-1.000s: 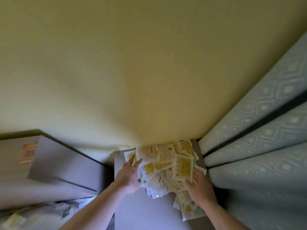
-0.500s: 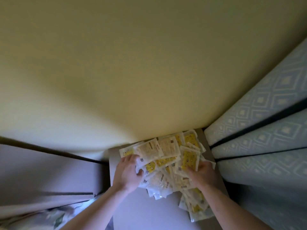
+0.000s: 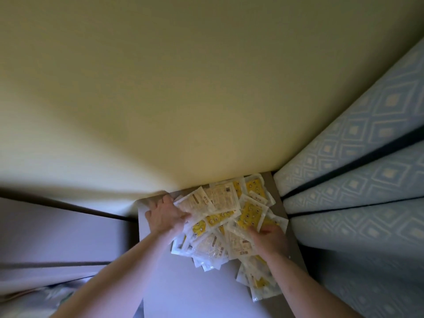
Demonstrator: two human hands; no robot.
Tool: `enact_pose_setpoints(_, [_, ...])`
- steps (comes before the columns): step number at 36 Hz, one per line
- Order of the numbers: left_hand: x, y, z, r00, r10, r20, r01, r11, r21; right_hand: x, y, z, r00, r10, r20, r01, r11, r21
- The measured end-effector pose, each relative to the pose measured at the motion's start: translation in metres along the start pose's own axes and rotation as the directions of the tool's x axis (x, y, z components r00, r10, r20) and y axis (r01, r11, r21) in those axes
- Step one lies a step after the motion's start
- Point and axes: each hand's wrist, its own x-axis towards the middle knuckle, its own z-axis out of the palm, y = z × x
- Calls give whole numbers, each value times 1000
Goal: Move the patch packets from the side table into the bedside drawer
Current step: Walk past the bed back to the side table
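At the table's (image 3: 206, 292) far right corner the packets (image 3: 229, 216) lie in a loose slippery heap, left hand (image 3: 166, 216) and right hand (image 3: 270, 237) each curled onto its sides (grip depth unclear), so a scooped lift could shed packets off the right edge.

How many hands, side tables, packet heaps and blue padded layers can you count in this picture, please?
2 bare hands: left hand and right hand, both gripping packets
1 pale grey side table
1 heap of white and yellow plastic patch packets; the packets overlap too much to count singly
3 blue diamond-patterned padded layers
Total: 7
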Motion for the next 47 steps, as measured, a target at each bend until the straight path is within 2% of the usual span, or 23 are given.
enact_pose_setpoints(5, [-7, -7, -5, 994, -77, 78, 70, 994, 85, -4, -1, 13, 998, 35, -50, -32, 997, 63])
enact_pose_setpoints(11, [-14, -24, 0, 999, 10, 37, -10, 1000, 13, -19, 6, -3, 998, -62, -28, 63, 997, 38])
enact_pose_setpoints(13, [-15, -25, -1, 998, -19, 52, 18, 1000, 17, -23, 11, -15, 996, -89, -8, 89, 996, 13])
enact_pose_setpoints(16, [-17, -29, -4, 986, -83, 143, 87, 996, -27, -26, 20, -32, 994, -99, -37, 100, 994, 33])
enact_pose_setpoints(20, [-24, -36, -9, 977, -108, 181, 144, 970, -196, -38, 33, -53, 994, -55, -92, 68, 988, 137])
enact_pose_setpoints(24, [-46, -42, -23, 964, -120, 239, 185, 943, -276, -58, 49, -72, 995, 7, -99, 16, 974, 226])
enact_pose_setpoints(27, [-70, -50, -27, 950, -148, 275, 262, 857, -444, -63, 55, -75, 997, 48, -59, -33, 971, 238])
enact_pose_setpoints(31, [-105, -57, -32, 929, -129, 348, 314, 771, -553, -55, 48, -59, 998, 58, 20, -61, 982, 177])
enact_pose_setpoints(35, [-130, -61, -29, 923, -133, 362, 334, 744, -578, -45, 34, -33, 998, 60, 30, -61, 997, 50])
enact_pose_setpoints(43, [-151, -67, -9, 893, -118, 433, 390, 682, -619, -41, 21, -2, 996, 79, -46, -74, 992, 100])
enact_pose_setpoints(47, [-157, -59, -3, 903, -57, 426, 320, 751, -578, -49, 26, -13, 993, 113, -13, -109, 978, 175])
